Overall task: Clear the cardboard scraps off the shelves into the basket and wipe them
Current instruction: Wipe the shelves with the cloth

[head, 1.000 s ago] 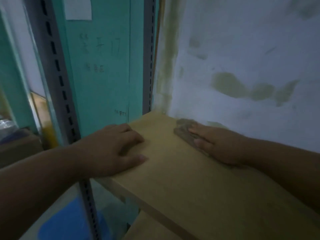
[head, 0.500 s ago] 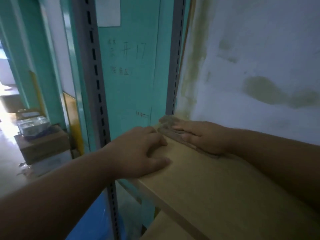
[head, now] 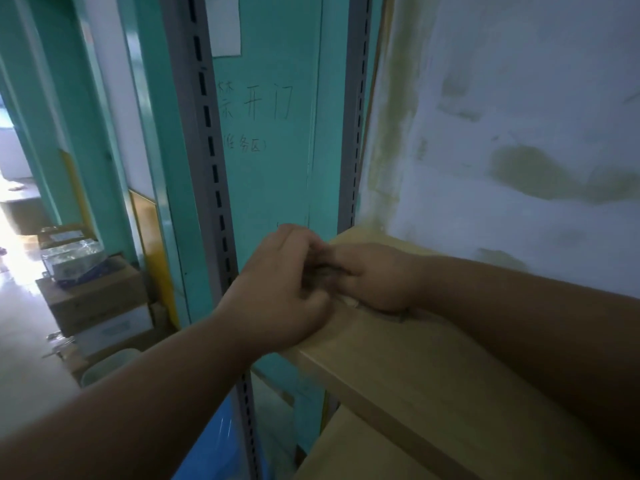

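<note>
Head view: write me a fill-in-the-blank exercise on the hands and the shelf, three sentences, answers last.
1. Both hands meet at the shelf's ____ end, beside the slotted grey upright.
2. A grey cloth is bunched ____ the left hand and the right hand.
3. The panel with handwritten characters behind the upright is coloured ____.

Missing words: left; between; teal

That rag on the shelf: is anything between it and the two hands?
Nothing visible. Both the left hand and the right hand are already on the rag, bunched between them at the end of the wooden shelf.
</note>
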